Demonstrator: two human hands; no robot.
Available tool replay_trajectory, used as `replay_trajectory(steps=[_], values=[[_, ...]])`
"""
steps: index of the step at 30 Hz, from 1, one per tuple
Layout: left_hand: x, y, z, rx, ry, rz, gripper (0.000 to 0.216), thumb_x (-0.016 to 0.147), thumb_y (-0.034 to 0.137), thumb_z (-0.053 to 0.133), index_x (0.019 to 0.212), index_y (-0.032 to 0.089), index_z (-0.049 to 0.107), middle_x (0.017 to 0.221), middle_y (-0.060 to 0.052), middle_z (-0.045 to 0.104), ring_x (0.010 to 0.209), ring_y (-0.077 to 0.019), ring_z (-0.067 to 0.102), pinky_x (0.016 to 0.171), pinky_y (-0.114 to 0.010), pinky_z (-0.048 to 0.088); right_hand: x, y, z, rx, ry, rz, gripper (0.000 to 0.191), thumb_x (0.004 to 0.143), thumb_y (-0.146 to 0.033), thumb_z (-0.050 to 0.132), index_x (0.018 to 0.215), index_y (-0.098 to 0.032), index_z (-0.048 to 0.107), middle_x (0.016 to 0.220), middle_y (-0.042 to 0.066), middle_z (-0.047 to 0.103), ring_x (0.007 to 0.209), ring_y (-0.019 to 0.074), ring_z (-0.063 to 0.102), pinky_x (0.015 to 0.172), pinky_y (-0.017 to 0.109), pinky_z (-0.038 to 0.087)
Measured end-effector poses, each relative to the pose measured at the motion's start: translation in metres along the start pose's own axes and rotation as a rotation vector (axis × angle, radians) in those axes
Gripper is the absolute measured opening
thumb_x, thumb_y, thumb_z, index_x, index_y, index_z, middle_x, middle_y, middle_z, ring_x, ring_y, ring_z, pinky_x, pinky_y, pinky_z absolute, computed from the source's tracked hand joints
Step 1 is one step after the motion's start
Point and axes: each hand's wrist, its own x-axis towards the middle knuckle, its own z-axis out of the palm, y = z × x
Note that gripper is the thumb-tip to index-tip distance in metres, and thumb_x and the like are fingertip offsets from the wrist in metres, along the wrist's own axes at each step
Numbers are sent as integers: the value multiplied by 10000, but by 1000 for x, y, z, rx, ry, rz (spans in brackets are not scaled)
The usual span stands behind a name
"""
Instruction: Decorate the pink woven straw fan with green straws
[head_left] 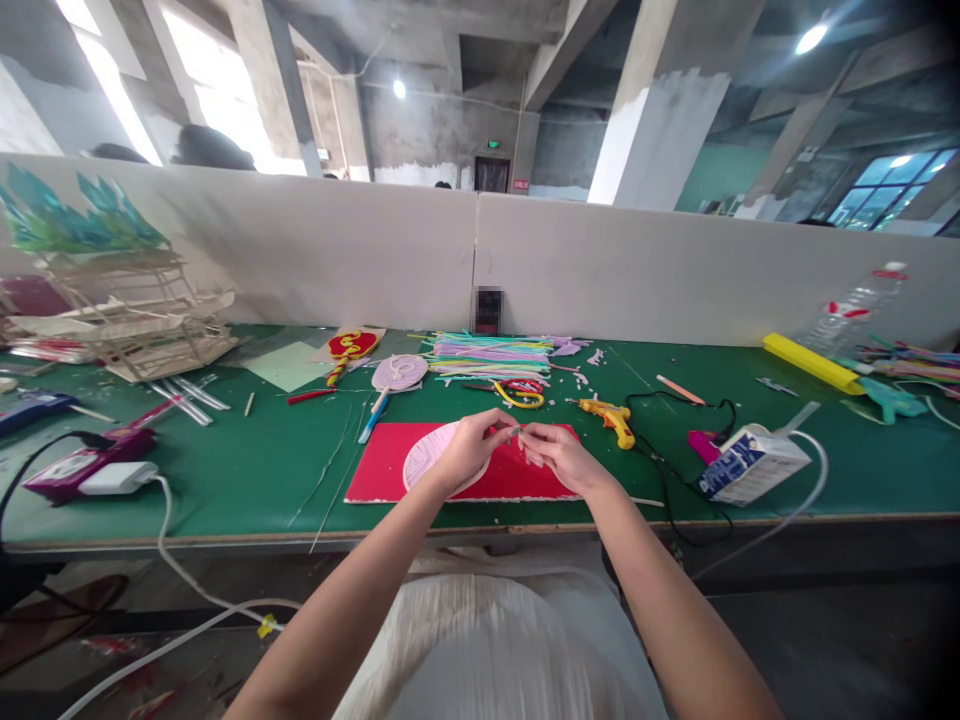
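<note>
Left grip (472, 445): thumb and finger were closed on a small grey piece (516, 431), above the red board (375, 475); mostly covered by fingertips, it was too small to identify.
Right grip (559, 452): fingertips were bunched against the same piece, over the red board; whether they gripped it too could not be told.
Pink disc (427, 460), one: lay on the red board, its right part hidden behind the left grip.
Scissors (527, 394), red and yellow handles: lay just beyond the red board; blades hard to make out among the strips.
Pastel strips (487, 350), one bundle: lay beyond the red board, too tangled to count.
Blue pen (371, 422): lay beside the red board's far left corner.
Round lilac piece (397, 372): lay beyond that corner of the red board.
Yellow glue gun (611, 420): lay right of the red board.
Box (757, 465), blue and white: stood well right of the red board; contents unclear.
Green counter (442, 515): carried the red board; both ends were cut off.
</note>
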Motion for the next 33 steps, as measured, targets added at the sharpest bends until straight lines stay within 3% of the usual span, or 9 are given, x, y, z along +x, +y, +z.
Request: replay_trajectory(steps=[14, 18, 25, 33], values=[[1, 0, 0, 106, 6, 0, 184, 841, 306, 464, 843, 175, 594, 773, -11, 631, 684, -116, 551, 639, -216, 421, -2, -8, 1, -49, -35, -24, 216, 759, -375, 616, 693, -171, 600, 575, -31, 442, 527, 93, 364, 549, 265, 254], [-1, 3, 0, 103, 15, 5, 170, 847, 300, 458, 909, 191, 574, 830, -11, 641, 729, -118, 566, 674, -218, 428, -2, -9, 2, -40, -35, -24, 215, 755, -373, 621, 691, -169, 595, 584, -31, 435, 528, 91, 359, 545, 262, 251], [-5, 6, 0, 201, 59, 85, 198, 871, 297, 420, 924, 219, 594, 881, -17, 656, 780, -125, 583, 705, -218, 432, -2, -11, 3, -36, -30, -17, 196, 757, -362, 619, 708, -173, 599, 604, -32, 440, 523, 85, 353, 557, 262, 268], [-6, 0, -1, 270, 22, 121, 240, 894, 279, 366, 955, 217, 591, 860, -20, 649, 750, -118, 570, 697, -216, 426, -1, -7, 2, -162, -44, -70, 248, 793, -424, 570, 719, -188, 587, 543, -36, 460, 551, 116, 417, 609, 272, 308]])
